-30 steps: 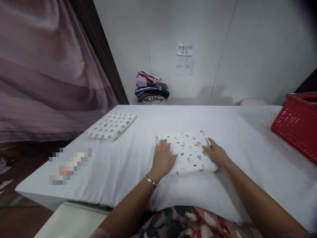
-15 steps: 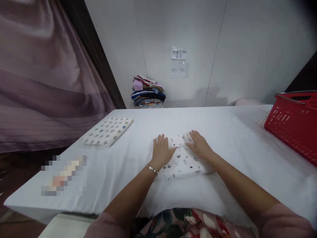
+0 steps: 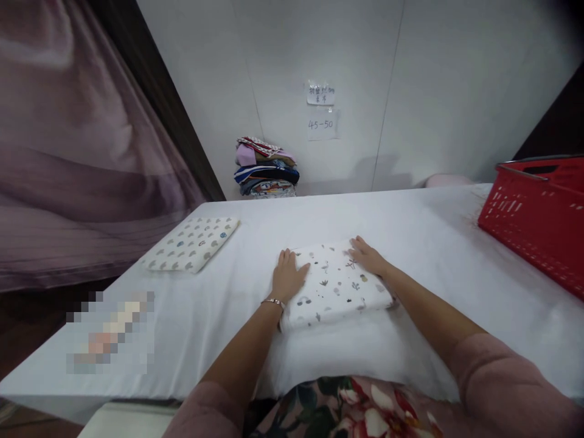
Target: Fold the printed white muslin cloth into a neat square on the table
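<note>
Centrally, a rectangular folded white cloth, printed with tiny motifs, lies on a lightly creased tablecloth; the left hand and right hand rest spread along its sides. A pixelated patch obscures something leftward; a perforated red basket is cut off. A wall sheet reads "45-50".

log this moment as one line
left hand: open, at left edge of folded white printed cloth; right hand: open, at its right edge; rest: grey-patterned cloth, red shopping basket
</note>
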{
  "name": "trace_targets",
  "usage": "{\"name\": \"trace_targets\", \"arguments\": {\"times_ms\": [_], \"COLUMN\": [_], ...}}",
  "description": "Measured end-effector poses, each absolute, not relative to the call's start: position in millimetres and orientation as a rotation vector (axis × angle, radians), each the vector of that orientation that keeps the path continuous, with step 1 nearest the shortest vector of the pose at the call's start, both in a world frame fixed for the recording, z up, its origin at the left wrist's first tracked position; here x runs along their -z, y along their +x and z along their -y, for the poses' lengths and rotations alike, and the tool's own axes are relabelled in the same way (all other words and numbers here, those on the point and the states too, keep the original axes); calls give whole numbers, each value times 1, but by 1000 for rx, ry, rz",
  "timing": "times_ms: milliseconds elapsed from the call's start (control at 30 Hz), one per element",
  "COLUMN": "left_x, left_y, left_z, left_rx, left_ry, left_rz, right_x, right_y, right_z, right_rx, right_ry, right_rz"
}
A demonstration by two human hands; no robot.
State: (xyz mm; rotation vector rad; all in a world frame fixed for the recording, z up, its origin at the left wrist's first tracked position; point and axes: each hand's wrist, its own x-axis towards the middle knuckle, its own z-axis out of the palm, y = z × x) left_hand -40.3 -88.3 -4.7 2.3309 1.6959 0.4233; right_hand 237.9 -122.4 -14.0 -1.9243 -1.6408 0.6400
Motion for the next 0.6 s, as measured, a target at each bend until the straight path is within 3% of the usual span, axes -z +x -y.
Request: {"name": "trace_targets", "arguments": {"times_ms": [167,400,600], "left_x": [0,-8,-17], "left_y": [-50,-57,-62], "left_z": [82,63,33], "left_rx": [-654,-421,-475], "left_ry": [2064,1803,1918], "left_rz": [-1850,-1900,-1824], "right_x": [0,-16,-13], "right_y": [246,247,240], "right_z": [148,148,144], "right_rx": [-783,-1010,-1230], "right_ry": [-1957,-2011,-1685], "right_rz": [1269,1084,903]}}
